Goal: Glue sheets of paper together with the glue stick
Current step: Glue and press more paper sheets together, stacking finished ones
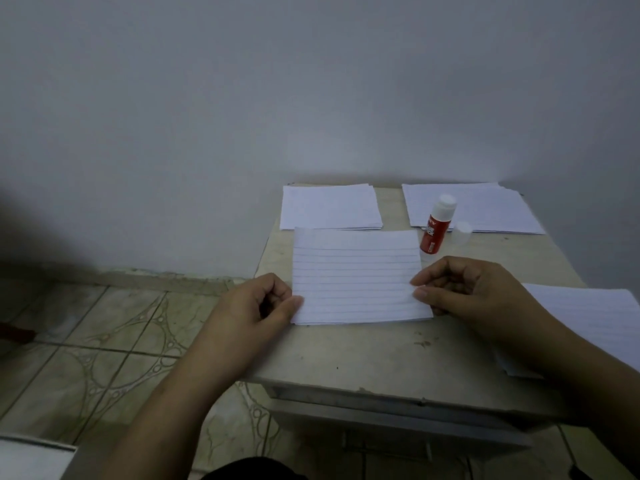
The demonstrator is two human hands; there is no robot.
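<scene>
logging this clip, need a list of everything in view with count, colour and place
lined sheet: one, white with grey lines, table centre, held at both side edges
glue stick: one, red body with white top, upright right of the lined sheet's far corner, cap off
cap: one, clear, on the table right of the glue stick
left stack: one pile, white, far edge of table
right stack: one pile, white, far right of table, behind the glue stick
near sheets: a few, white, right near side, partly under the right forearm
table: one, beige, against the wall
floor: patterned beige tiles, left
left hand: pinches the sheet's left edge
right hand: pinches the sheet's right edge
</scene>
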